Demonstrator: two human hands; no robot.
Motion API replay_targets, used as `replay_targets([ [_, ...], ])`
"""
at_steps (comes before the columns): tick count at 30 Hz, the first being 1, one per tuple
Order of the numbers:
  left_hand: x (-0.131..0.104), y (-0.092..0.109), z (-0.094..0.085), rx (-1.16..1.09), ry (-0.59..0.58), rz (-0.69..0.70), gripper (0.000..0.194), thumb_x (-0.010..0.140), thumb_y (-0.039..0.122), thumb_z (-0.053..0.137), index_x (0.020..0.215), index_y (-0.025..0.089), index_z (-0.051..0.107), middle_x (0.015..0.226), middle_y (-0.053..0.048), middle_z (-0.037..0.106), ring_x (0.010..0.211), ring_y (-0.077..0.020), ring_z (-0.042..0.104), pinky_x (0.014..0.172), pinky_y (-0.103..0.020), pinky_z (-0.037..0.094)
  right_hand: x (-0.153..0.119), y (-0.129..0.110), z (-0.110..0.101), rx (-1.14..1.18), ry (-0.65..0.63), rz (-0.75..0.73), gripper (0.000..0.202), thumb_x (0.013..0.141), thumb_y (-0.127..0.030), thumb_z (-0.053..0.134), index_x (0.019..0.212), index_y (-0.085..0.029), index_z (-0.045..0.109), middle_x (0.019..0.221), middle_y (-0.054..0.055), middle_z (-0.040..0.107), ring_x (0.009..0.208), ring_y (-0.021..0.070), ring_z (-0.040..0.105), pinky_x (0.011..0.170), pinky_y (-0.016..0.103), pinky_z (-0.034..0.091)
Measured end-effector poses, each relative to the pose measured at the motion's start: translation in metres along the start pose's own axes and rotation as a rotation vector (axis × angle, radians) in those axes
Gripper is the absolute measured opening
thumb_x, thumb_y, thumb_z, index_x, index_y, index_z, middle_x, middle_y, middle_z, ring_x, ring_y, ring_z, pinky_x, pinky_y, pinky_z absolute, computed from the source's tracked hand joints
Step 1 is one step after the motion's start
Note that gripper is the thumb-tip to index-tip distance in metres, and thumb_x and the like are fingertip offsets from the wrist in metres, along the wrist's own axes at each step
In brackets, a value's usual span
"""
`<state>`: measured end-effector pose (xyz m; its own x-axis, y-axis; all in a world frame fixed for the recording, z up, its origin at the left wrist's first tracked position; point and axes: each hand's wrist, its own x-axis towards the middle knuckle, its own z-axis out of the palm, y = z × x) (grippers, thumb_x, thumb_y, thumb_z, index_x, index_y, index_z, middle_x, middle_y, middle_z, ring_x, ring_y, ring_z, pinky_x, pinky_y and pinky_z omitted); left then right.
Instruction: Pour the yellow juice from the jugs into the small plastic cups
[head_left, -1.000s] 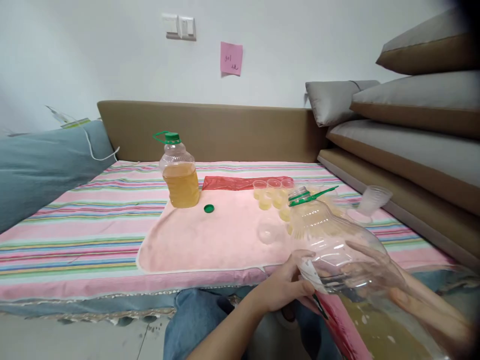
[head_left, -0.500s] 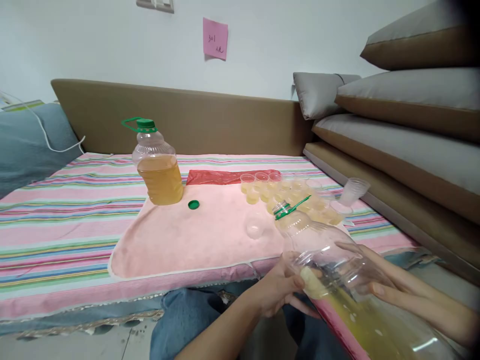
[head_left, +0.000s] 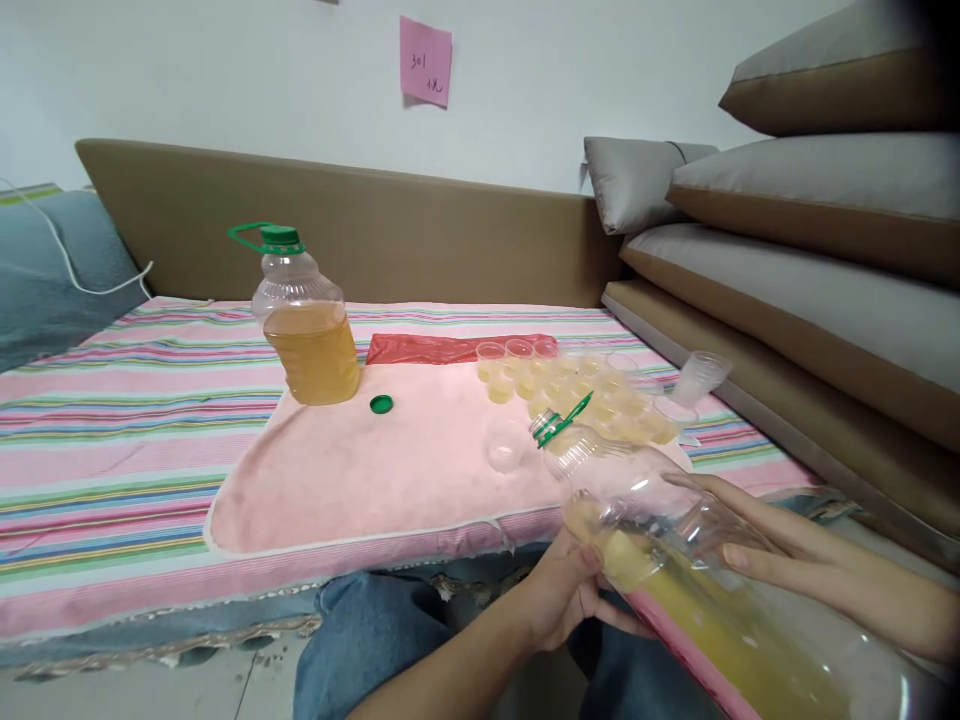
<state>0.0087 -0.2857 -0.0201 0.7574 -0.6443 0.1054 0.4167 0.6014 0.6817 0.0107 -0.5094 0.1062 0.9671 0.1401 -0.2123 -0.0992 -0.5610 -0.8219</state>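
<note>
A large clear plastic bottle (head_left: 675, 560) lies tilted across my lap, its uncapped neck with a green handle ring pointing up and left. Yellowish liquid sits in its lower part. My left hand (head_left: 562, 590) supports it from below near the shoulder. Over the upper side, my right hand (head_left: 780, 550) grips its body. Just beyond the mouth stands a clear plastic cup (head_left: 507, 447) that looks to hold no liquid. Behind it are several cups of pale yellow liquid (head_left: 555, 385), close together. A green cap (head_left: 381, 404) lies on the pink cloth (head_left: 360, 470).
A second bottle (head_left: 315, 350) of amber liquid, capped green, stands at the left. A red plastic bag (head_left: 420, 349) lies behind the cloth. At the right, a tilted stack of clear cups (head_left: 701, 378) rests near piled cushions (head_left: 810, 260). Striped fabric (head_left: 135, 430) covers the surface.
The bottle has tipped a little further down toward the left, its mouth now closer to the single cup. Both hands keep hold of it. The view has shifted slightly.
</note>
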Motion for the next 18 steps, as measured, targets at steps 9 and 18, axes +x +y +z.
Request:
replay_targets([
  [9, 0.01, -0.011, -0.007, -0.053, -0.045, 0.042, 0.076, 0.07, 0.072, 0.065, 0.125, 0.02, 0.058, 0.12, -0.019, 0.066, 0.098, -0.0328, 0.068, 0.076, -0.049, 0.057, 0.006, -0.017, 0.0, -0.006, -0.025, 0.006, 0.054, 0.065, -0.051, 0.078, 0.118, -0.044, 0.069, 0.139, 0.0, 0.059, 0.139, 0.0319, 0.04, 0.114, 0.045, 0.034],
  [18, 0.011, -0.009, -0.004, -0.069, -0.046, 0.018, 0.086, 0.072, 0.079, 0.055, 0.133, 0.019, 0.054, 0.123, -0.023, 0.064, 0.104, -0.0376, 0.066, 0.088, -0.064, 0.049, 0.016, -0.024, -0.008, -0.122, 0.038, 0.128, 0.069, 0.053, -0.061, 0.081, 0.119, -0.042, 0.069, 0.143, -0.002, 0.054, 0.142, 0.0327, 0.035, 0.115, 0.047, 0.021],
])
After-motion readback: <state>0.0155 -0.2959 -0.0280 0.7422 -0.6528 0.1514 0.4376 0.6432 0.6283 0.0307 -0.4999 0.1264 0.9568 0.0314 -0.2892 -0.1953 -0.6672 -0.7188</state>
